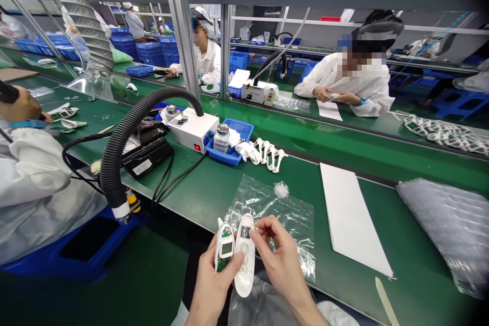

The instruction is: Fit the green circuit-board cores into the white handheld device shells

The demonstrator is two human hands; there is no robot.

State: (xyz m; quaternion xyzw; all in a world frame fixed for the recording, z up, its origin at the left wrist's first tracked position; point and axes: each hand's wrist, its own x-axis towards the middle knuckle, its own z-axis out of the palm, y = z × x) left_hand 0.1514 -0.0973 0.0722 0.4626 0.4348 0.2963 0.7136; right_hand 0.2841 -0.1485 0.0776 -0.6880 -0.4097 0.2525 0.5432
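Observation:
My left hand (216, 277) is closed around a white thermometer-like body (225, 248) with a small grey screen and green circuit board showing. Its thumb also presses on a long white oval cover (245, 275), which lies beside the body with its window and round cut-outs visible. At the upper right edge of that cover, my right hand (277, 254) has thumb and forefinger pinched near the window; anything small between those fingertips is hidden. Beyond both hands a clear plastic bag (263, 193) lies on the green table, with a small clump of clear pieces (281, 190) on it.
White paper (353, 214) and bubble wrap (451, 224) lie to the right. A blue tray (229, 158) with a bottle, several white housings (269, 155), a white box (194, 130) and a black hose (110, 147) stand further left. Other people sit around.

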